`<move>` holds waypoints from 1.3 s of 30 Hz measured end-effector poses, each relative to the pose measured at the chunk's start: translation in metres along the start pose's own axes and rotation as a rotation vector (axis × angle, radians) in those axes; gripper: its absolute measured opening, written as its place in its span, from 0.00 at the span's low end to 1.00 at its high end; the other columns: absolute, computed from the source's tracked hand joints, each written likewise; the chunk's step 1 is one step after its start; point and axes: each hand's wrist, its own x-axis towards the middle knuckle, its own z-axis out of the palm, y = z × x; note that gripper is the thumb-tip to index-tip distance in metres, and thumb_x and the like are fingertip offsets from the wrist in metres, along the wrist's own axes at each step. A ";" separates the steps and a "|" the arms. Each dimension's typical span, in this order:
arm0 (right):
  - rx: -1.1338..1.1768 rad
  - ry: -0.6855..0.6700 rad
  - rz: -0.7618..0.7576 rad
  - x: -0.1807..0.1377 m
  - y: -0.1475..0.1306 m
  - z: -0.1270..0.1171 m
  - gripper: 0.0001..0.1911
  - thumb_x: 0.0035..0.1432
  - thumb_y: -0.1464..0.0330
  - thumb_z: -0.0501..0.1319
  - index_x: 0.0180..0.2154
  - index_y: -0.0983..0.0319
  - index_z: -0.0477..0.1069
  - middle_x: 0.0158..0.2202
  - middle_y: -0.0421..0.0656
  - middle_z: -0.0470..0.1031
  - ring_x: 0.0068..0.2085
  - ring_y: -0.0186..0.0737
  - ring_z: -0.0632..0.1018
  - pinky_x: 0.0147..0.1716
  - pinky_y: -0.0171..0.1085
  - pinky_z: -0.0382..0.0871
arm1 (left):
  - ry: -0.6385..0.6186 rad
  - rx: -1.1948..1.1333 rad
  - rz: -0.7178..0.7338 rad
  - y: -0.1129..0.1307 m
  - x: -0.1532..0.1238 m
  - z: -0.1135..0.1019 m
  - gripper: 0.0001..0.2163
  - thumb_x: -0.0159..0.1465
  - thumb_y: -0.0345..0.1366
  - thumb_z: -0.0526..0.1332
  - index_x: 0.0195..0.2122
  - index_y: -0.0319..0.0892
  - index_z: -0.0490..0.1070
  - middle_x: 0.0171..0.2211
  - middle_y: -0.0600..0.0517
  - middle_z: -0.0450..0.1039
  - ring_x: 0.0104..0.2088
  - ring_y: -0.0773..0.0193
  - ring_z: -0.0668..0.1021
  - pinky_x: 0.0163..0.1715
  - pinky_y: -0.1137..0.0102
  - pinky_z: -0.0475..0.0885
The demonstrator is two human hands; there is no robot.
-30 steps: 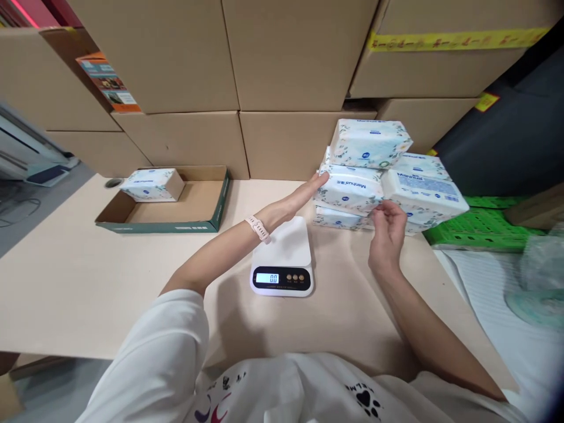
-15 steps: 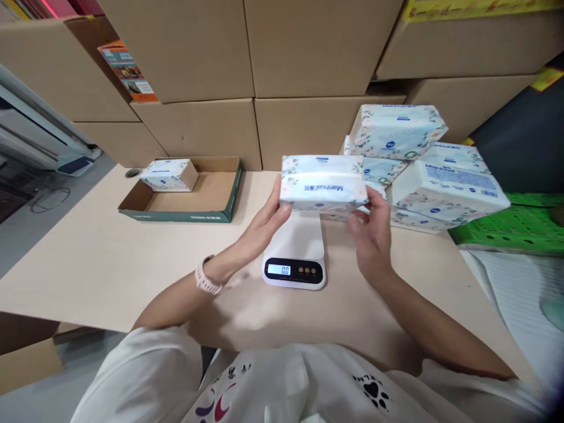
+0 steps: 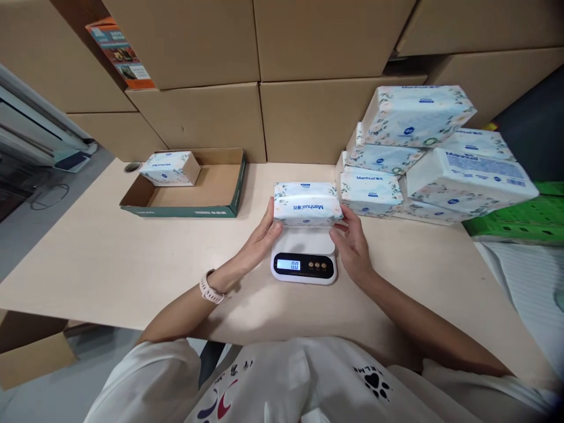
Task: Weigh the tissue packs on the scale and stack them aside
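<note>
Between my two hands is a tissue pack (image 3: 307,204), pale blue and white with a floral print and its lettering upside down to me. My left hand (image 3: 263,235) grips its left end, and my right hand (image 3: 352,244) closes on its right end. Beneath the pack is a white digital scale (image 3: 304,239) whose display (image 3: 289,265) reads 0.0. Whether the pack's underside touches the weighing plate is hidden.
A shallow green-edged cardboard tray (image 3: 220,210) at the back left holds one tissue pack (image 3: 171,168). Several more packs (image 3: 418,117) are stacked at the back right, beside a green plastic crate (image 3: 515,222). Large cardboard boxes (image 3: 198,126) wall the table's (image 3: 176,258) back edge.
The tissue pack has come down and slightly left, over the scale, with both hands on it. My right hand has moved left and closed more firmly on its end. The view has shifted slightly.
</note>
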 end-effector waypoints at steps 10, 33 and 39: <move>-0.001 0.222 -0.017 -0.005 0.009 0.002 0.26 0.72 0.49 0.56 0.62 0.55 0.72 0.63 0.49 0.76 0.58 0.48 0.80 0.61 0.53 0.75 | 0.249 -0.172 -0.072 -0.027 0.002 -0.003 0.27 0.71 0.54 0.65 0.68 0.53 0.72 0.79 0.50 0.58 0.80 0.47 0.59 0.81 0.51 0.53; 0.136 0.318 0.174 0.005 0.028 -0.002 0.25 0.70 0.47 0.54 0.46 0.58 0.80 0.44 0.41 0.81 0.44 0.39 0.80 0.48 0.41 0.73 | 0.513 -0.401 -0.157 -0.051 0.015 -0.020 0.09 0.64 0.36 0.66 0.44 0.40 0.78 0.48 0.42 0.83 0.50 0.57 0.84 0.67 0.56 0.73; 0.134 0.326 0.172 0.005 0.029 -0.002 0.26 0.70 0.46 0.54 0.45 0.58 0.80 0.44 0.42 0.82 0.44 0.40 0.80 0.49 0.44 0.74 | 0.517 -0.418 -0.158 -0.053 0.016 -0.020 0.07 0.65 0.34 0.65 0.43 0.39 0.78 0.46 0.44 0.83 0.47 0.60 0.84 0.66 0.58 0.74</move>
